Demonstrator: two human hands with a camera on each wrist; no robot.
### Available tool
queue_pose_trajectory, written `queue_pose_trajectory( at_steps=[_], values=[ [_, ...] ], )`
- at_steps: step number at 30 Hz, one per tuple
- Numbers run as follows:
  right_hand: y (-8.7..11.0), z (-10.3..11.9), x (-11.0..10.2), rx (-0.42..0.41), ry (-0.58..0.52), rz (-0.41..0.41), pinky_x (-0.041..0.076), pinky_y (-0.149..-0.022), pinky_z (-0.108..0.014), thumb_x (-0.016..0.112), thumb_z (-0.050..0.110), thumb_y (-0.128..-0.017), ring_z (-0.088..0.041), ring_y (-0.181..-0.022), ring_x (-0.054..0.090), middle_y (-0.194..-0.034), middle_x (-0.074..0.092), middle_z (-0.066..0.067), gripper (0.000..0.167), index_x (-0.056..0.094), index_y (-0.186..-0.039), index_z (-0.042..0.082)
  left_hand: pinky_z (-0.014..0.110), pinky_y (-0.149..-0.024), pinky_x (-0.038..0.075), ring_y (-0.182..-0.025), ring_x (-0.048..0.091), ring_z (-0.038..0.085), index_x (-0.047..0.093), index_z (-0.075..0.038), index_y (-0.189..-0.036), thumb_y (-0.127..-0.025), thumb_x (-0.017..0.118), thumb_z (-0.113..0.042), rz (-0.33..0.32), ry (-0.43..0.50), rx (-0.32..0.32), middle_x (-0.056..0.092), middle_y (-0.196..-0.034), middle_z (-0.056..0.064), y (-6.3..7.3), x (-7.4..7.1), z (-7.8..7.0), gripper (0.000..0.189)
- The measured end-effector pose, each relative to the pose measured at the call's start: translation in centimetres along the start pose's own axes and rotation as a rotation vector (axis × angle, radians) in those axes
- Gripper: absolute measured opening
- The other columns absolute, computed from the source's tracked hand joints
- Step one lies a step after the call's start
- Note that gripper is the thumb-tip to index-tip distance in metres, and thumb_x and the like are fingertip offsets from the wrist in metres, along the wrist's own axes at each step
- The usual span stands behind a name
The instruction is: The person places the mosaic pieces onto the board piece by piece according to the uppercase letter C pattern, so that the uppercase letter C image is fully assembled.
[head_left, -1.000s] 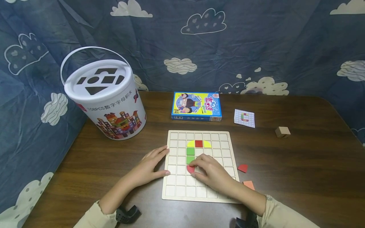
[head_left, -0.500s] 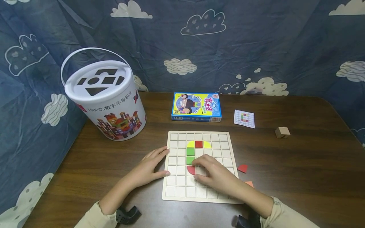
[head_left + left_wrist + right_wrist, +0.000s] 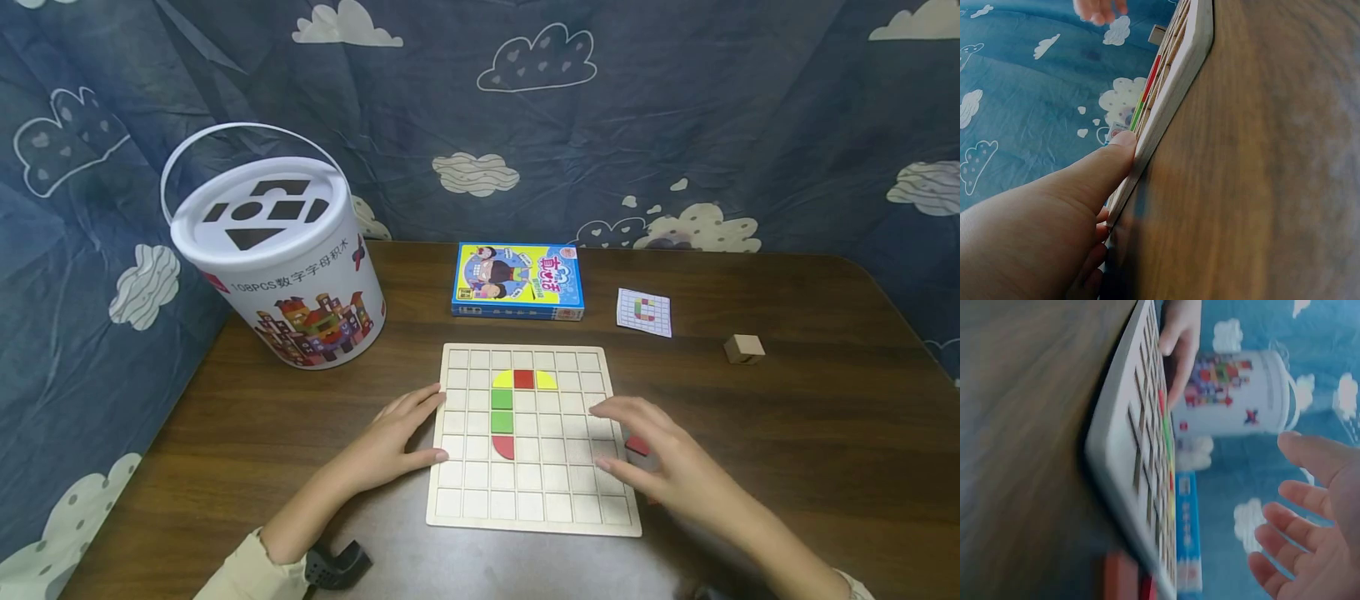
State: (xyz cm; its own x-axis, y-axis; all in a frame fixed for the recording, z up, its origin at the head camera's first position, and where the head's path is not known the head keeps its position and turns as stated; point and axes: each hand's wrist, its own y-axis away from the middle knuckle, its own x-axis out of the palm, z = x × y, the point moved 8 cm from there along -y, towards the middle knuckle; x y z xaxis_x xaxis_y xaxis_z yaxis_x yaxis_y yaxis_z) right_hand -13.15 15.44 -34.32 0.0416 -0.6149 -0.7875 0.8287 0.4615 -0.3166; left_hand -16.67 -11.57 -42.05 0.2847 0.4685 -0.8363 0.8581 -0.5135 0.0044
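Note:
A pale wooden grid board (image 3: 555,477) lies on the table in the head view. Set in its cells are a red square (image 3: 523,379), two yellow quarter circles (image 3: 502,380), two green squares (image 3: 502,411) and a red quarter circle (image 3: 504,448). My left hand (image 3: 393,442) rests against the board's left edge, its fingertips and thumb touching the rim. Over the right edge hovers my right hand (image 3: 667,458), fingers spread and holding nothing. Partly covered by it is a loose red piece (image 3: 637,446). In the right wrist view an orange block (image 3: 1121,578) lies beside the board.
Back left stands a white bucket (image 3: 300,292) with shape holes in its lid. Behind the board are a blue-and-yellow box (image 3: 517,279) and a small pattern card (image 3: 643,312). A wooden cube (image 3: 744,349) sits to the right. A cloud-print cloth (image 3: 675,125) hangs behind the table.
My right hand has left the red quarter circle, which stays in its cell, and moved right to the loose pieces beside the board. The left hand has stayed put.

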Motion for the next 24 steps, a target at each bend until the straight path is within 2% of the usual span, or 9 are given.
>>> queue_pose_trajectory(
  at_steps=[4, 8, 12, 17, 24],
  values=[
    [1.8, -1.1, -1.0, -0.021, -0.012, -0.032, 0.030, -0.088, -0.011, 0.079, 0.013, -0.067, -0.011, -0.105, 0.045, -0.116, 0.051, 0.003, 0.055, 0.057, -0.117, 0.012, 0.050, -0.101, 0.020, -0.129, 0.024, 0.027, 0.032, -0.013, -0.141, -0.081, 0.058, -0.052, -0.001, 0.002, -0.002, 0.024, -0.146, 0.003, 0.0, 0.0, 0.0, 0.076],
    [3.5, -2.1, -1.0, -0.055, -0.043, -0.031, 0.025, -0.090, -0.008, 0.080, 0.010, -0.065, -0.008, -0.107, 0.044, -0.115, 0.053, 0.000, 0.056, 0.057, -0.116, 0.009, 0.050, -0.101, 0.020, -0.129, 0.024, 0.027, 0.031, -0.013, -0.141, -0.080, 0.057, -0.054, -0.004, 0.003, 0.001, 0.024, -0.146, 0.003, 0.0, 0.0, 0.0, 0.077],
    [4.9, -3.3, -0.3, -0.027, -0.032, 0.017, 0.024, -0.090, -0.006, 0.080, 0.014, -0.065, -0.004, -0.108, 0.044, -0.116, 0.053, 0.002, 0.058, 0.055, -0.118, 0.011, 0.050, -0.101, 0.021, -0.130, 0.023, 0.026, 0.031, -0.013, -0.141, -0.080, 0.057, -0.054, -0.005, 0.005, 0.008, 0.023, -0.146, 0.003, -0.1, 0.0, 0.0, 0.077],
    [6.1, -4.3, 0.2, 0.008, 0.020, 0.044, 0.030, -0.084, -0.005, 0.080, 0.017, -0.066, -0.005, -0.099, 0.049, -0.112, 0.054, 0.006, 0.054, 0.057, -0.114, 0.015, 0.048, -0.101, 0.022, -0.130, 0.024, 0.024, 0.030, -0.014, -0.141, -0.080, 0.057, -0.054, -0.005, -0.008, 0.007, 0.024, -0.146, 0.002, -0.1, 0.1, 0.1, 0.077],
    [6.2, -4.4, 0.3, -0.049, 0.036, 0.020, 0.032, -0.082, -0.005, 0.079, 0.004, -0.062, -0.005, -0.091, 0.052, -0.103, 0.056, 0.009, 0.045, 0.063, -0.102, 0.017, 0.049, -0.100, 0.022, -0.129, 0.024, 0.025, 0.031, -0.014, -0.141, -0.081, 0.057, -0.054, -0.010, -0.006, 0.003, 0.024, -0.146, 0.002, 0.0, 0.1, 0.2, 0.076]
  ],
)
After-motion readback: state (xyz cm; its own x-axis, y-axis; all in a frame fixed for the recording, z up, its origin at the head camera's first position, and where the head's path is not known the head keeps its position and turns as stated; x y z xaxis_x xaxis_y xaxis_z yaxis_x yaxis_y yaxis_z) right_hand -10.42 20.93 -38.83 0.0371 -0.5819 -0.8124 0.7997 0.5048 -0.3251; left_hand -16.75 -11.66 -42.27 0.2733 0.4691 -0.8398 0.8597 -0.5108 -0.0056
